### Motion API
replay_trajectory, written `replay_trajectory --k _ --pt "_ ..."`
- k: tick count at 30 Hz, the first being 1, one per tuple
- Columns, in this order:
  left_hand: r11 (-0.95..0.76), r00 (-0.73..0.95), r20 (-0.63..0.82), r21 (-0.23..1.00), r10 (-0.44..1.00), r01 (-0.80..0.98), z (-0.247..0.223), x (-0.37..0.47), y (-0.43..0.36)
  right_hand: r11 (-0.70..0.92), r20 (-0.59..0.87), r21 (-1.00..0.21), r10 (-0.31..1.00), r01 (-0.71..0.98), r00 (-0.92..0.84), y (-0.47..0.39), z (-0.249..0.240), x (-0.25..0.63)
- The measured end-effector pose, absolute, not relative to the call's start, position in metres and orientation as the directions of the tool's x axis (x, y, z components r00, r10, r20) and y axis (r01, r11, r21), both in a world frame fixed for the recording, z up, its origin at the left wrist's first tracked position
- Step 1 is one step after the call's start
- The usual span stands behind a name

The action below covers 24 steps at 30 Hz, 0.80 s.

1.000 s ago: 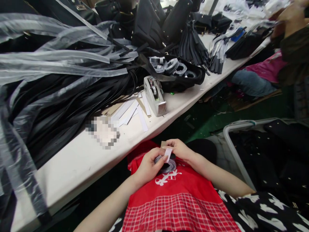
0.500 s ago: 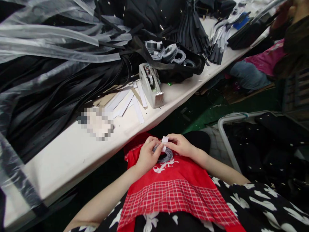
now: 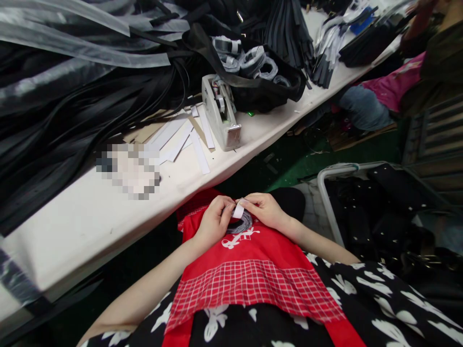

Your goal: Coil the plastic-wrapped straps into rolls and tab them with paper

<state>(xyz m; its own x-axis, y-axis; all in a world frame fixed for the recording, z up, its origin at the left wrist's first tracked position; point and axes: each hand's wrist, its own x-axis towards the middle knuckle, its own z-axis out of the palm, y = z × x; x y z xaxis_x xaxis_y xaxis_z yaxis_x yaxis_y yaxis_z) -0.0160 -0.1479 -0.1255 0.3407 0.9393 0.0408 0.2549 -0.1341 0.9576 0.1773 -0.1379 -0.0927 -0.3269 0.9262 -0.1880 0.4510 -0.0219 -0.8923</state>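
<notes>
A grey coiled strip (image 3: 243,224) hangs in front of my red apron (image 3: 231,250), with a white paper band (image 3: 238,210) lying across its upper side. My left hand (image 3: 214,217) is closed on the coil's left side, its thumb and fingers pinched near the band. The band's upper right end sits between the thumb and fingers of my right hand (image 3: 263,209). Part of the coil is hidden behind the fingers and the band.
On the white table (image 3: 173,193) stand a tape dispenser (image 3: 221,113) and loose paper strips (image 3: 197,152). A black bag (image 3: 260,94) holds several wrapped coils (image 3: 253,60). Black straps (image 3: 72,111) pile up at left. A white-framed cart (image 3: 325,193) of black items stands right; another person's pink garment (image 3: 394,79) shows beyond.
The view has shifted slightly. The white band has turned from nearly upright to slanting across the coil, and my right fingers have moved to its upper end. My left hand stays on the coil.
</notes>
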Motion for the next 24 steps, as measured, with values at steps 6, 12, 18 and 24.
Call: replay_trajectory --k 6,12,18,24 --pt "-0.168 0.421 0.053 0.956 0.905 0.241 -0.127 -0.017 -0.146 -0.199 -0.308 -0.918 0.902 0.343 -0.302 -0.137 -0.104 0.178" --pt "-0.270 0.613 0.095 0.942 0.784 0.200 -0.118 -0.027 -0.140 -0.167 -0.320 -0.905 0.872 0.390 -0.370 -0.133 -0.107 0.183" --pt "-0.237 0.736 0.024 0.953 0.676 0.186 -0.105 -0.036 -0.130 -0.167 -0.328 -0.909 0.852 0.381 -0.408 -0.129 -0.105 0.187" --pt "-0.221 0.696 0.056 0.964 0.716 0.150 -0.110 -0.032 -0.128 -0.182 -0.341 -0.906 0.848 0.382 -0.407 -0.131 -0.102 0.188"
